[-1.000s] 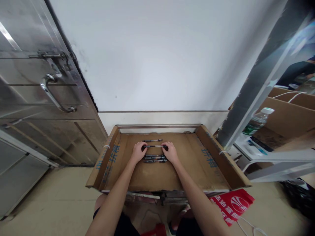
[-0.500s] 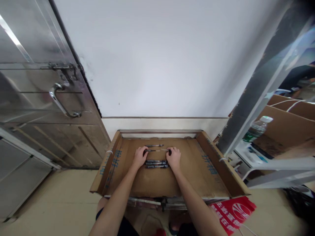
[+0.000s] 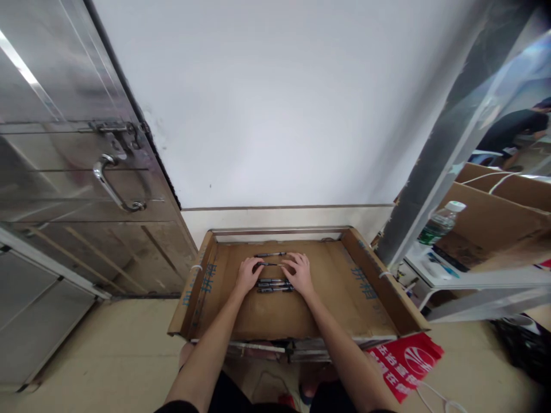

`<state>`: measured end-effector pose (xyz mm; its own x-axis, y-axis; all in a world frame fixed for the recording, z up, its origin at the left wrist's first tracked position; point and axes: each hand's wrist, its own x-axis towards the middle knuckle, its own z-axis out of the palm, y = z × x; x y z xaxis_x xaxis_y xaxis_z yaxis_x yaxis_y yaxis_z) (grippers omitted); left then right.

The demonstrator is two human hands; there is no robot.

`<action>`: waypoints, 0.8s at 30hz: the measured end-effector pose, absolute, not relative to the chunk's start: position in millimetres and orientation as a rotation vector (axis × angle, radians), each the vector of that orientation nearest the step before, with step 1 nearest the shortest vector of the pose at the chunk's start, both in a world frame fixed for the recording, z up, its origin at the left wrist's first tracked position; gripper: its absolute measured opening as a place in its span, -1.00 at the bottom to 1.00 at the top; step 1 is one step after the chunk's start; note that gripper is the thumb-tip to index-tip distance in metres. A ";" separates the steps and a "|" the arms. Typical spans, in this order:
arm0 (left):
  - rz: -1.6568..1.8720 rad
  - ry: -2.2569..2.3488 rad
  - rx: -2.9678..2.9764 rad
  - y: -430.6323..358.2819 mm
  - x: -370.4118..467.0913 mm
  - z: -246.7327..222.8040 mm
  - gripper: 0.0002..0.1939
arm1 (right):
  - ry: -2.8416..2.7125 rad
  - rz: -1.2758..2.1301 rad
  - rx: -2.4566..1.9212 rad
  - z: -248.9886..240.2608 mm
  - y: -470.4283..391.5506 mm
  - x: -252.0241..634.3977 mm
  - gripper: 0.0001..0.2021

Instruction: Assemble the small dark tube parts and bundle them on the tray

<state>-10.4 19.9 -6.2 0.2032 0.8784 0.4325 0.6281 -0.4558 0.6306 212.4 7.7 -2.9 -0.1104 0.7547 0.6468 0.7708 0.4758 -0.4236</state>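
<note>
In the head view, the left hand (image 3: 248,274), at nine o'clock of the dark pen (image 3: 269,264), has its fingertips clamped on that pen's near end. The right hand (image 3: 299,272) sits at three o'clock, thumb and forefinger curled by the thin tip; whether they grip anything, I cannot tell. A loose pen (image 3: 270,254) lies at twelve o'clock, a pen cluster (image 3: 274,285) at six, all over the cardboard tray (image 3: 336,292). The step looks like two-handed work at the tip, calling for a steady left pinch and careful right-hand alignment.
</note>
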 end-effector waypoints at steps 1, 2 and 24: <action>1.118 1.400 2.168 20.2 -10.4 -6.5 -0.86 | -1.888 -0.019 -1.253 -2.8 8.0 212.0 -0.85; 1.120 1.381 2.172 20.4 -10.4 -6.6 -0.86 | -1.911 -0.008 -1.233 -3.2 8.7 211.9 -0.86; 1.372 1.325 1.953 18.9 -17.6 -6.4 -0.85 | -1.647 0.217 -1.287 -16.7 8.2 226.5 -0.85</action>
